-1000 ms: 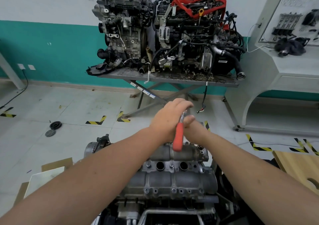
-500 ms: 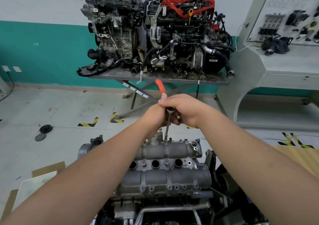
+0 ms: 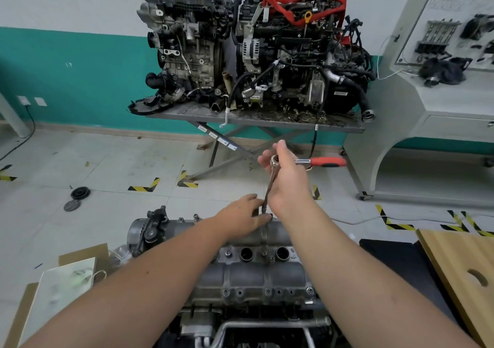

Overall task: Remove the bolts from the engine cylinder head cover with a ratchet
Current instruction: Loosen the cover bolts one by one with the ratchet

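Ratchet [image 3: 304,162] handle swung from far side round to your right. Right hand [image 3: 287,179] fingers curl round ratchet head; left hand [image 3: 244,218] fingertips pinch extension base at cylinder head cover [image 3: 256,275] rear edge. Bolt probably loosening; more remain along front.

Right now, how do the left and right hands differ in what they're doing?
The right hand is raised, gripping the ratchet at its head; the left hand sits low on the cover. The left hand's fingers pinch at the extension's lower end. Both touch the same tool.
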`<state>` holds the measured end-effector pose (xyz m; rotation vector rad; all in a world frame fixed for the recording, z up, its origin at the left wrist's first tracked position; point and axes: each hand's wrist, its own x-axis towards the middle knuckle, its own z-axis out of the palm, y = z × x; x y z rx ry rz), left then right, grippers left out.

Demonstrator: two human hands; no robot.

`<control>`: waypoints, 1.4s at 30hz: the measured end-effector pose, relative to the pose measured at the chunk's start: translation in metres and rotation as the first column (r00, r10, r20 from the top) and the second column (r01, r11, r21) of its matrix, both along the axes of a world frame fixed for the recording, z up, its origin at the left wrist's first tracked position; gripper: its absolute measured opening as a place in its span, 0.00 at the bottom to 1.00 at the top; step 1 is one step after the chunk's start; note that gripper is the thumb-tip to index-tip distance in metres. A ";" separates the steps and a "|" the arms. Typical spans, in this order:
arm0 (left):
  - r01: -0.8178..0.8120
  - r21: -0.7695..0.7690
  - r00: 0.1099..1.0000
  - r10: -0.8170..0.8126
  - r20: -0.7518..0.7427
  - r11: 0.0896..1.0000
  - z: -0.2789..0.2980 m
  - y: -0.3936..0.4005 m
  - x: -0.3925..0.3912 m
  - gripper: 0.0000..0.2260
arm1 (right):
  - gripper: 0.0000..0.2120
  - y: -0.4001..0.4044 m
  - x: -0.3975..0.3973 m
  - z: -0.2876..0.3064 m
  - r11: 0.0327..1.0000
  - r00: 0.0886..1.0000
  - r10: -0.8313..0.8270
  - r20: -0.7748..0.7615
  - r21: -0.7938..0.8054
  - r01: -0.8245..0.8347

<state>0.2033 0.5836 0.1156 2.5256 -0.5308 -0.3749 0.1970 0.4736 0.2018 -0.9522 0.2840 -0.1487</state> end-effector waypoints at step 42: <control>0.087 0.270 0.988 -0.049 -0.145 0.959 -0.004 -0.009 0.030 0.23 | 0.02 -0.005 0.002 0.042 0.811 0.817 0.519 -0.251 -0.158 -0.563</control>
